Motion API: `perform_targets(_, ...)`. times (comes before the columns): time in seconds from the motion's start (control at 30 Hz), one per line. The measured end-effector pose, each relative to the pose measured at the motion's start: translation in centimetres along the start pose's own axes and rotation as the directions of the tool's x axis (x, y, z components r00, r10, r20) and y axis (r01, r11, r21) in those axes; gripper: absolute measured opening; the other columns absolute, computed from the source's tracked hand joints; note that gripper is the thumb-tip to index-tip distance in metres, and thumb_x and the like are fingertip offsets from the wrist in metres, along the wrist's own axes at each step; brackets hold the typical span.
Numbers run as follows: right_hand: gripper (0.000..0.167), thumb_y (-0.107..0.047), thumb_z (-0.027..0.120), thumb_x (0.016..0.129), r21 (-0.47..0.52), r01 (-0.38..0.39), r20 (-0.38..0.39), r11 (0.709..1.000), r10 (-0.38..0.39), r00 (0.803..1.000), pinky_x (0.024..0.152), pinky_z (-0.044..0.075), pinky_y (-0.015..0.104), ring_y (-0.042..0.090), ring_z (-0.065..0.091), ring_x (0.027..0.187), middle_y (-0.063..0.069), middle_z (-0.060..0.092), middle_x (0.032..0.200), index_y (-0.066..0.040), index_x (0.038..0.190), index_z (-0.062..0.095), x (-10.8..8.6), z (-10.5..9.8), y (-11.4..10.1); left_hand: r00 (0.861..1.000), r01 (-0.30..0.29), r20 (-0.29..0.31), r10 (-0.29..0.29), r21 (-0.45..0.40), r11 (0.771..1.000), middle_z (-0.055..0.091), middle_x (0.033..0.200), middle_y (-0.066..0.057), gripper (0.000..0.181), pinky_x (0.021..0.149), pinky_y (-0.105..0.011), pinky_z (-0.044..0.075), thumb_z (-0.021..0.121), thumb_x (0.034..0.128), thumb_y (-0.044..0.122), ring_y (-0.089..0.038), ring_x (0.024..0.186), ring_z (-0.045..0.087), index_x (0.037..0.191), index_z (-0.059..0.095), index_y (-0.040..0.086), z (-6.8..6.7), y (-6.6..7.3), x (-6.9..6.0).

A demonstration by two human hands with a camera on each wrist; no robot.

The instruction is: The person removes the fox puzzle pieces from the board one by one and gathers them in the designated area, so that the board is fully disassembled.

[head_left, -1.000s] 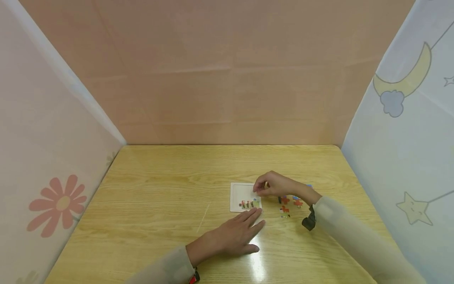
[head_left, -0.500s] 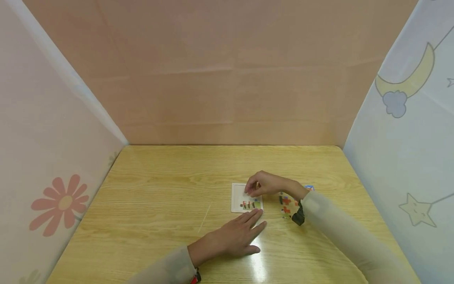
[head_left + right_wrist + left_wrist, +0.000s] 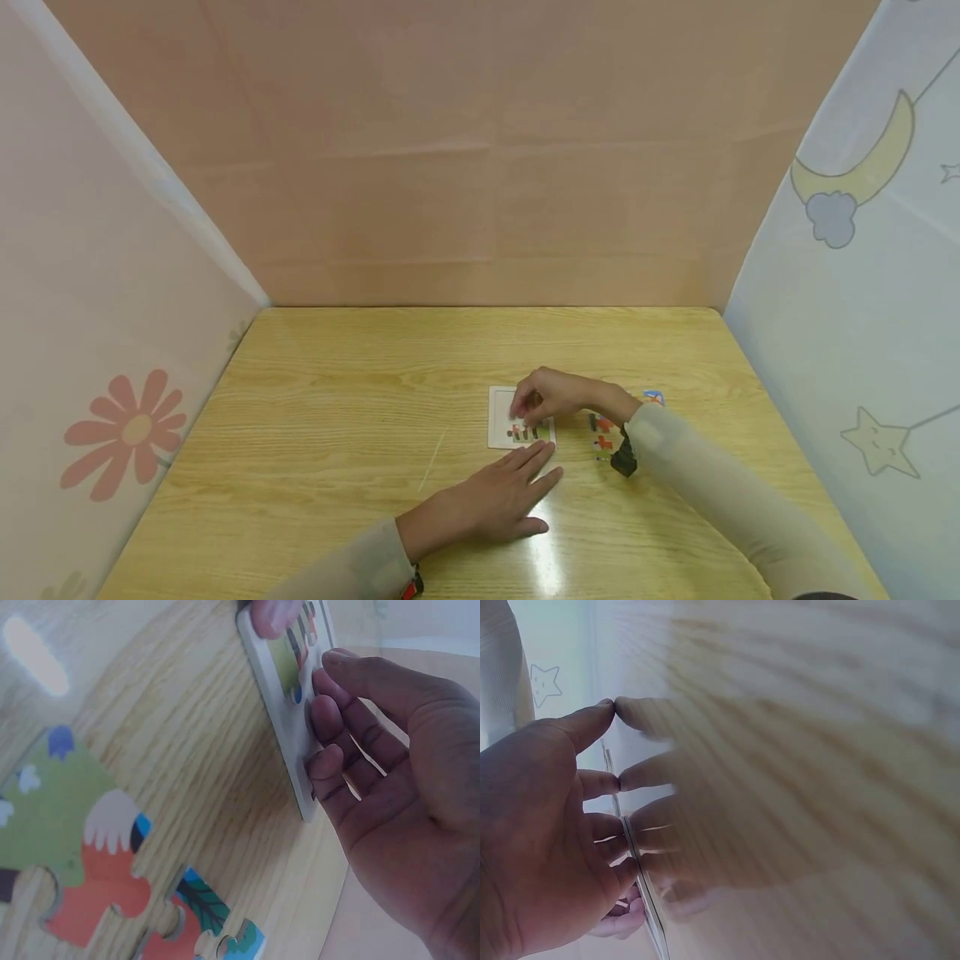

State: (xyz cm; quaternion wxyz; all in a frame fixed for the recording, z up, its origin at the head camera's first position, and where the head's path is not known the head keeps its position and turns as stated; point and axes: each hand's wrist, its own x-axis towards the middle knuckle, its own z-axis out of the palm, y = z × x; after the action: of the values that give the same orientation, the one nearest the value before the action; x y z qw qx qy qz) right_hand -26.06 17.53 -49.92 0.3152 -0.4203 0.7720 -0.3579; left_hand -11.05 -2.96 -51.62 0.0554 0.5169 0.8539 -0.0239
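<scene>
A square white puzzle tray (image 3: 497,417) lies on the table, with a row of joined picture pieces (image 3: 519,433) along its near side. My left hand (image 3: 498,500) rests with straight, spread fingers at the tray's near edge; in the left wrist view its fingertips meet the tabletop and the tray's edge. Over the tray, my right hand (image 3: 551,393) has bent fingers, with thumb and index tips close to the row. In the right wrist view my right hand (image 3: 397,765) hovers beside the tray (image 3: 281,735); whether a piece is between the fingertips is hidden.
Right of the tray lie several loose jigsaw pieces (image 3: 602,447), partly under the right forearm. A blue-edged piece (image 3: 654,397) lies farther back. Close up, one piece (image 3: 45,802) shows green and orange. Cloth walls (image 3: 480,167) border the wooden table (image 3: 337,375).
My right hand has moved left across the tray, then slightly down toward the row of pieces. The left hand has kept its place at the near edge.
</scene>
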Motion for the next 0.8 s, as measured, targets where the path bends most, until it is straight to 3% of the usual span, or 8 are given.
perform_targets(0.5, 0.015, 0.002, 0.076, 0.095, -0.028, 0.022, 0.036, 0.999, -0.021, 0.999, 0.079, 0.06, 0.025, 0.009, 0.067, 0.087, 0.008, 0.074, 0.101, -0.002, 0.108, 0.079, 0.22, 0.17, -0.15, 1.0, -0.024, 0.019, 0.024, -0.015, 1.0, 0.021, 0.174, -0.021, 0.074, 0.131, -0.038, 0.024, 0.045, 0.1095, 0.058, -0.031, 0.162, 0.021, 0.166, 0.035, 0.011, -0.81, -0.39, -0.02)
perform_targets(0.8, 0.012, 0.0, 0.075, 0.096, -0.002, -0.001, 0.036, 1.0, 0.001, 0.999, 0.08, 0.06, 0.026, 0.01, 0.067, 0.087, 0.006, 0.074, 0.103, -0.003, 0.108, 0.079, 0.14, 0.28, -0.27, 0.999, -0.032, 0.012, 0.032, -0.038, 0.999, 0.022, 0.174, -0.021, 0.072, 0.131, -0.038, 0.023, 0.047, 0.1101, 0.055, -0.031, 0.162, 0.02, 0.166, 0.036, 0.011, -0.35, -0.57, 0.11)
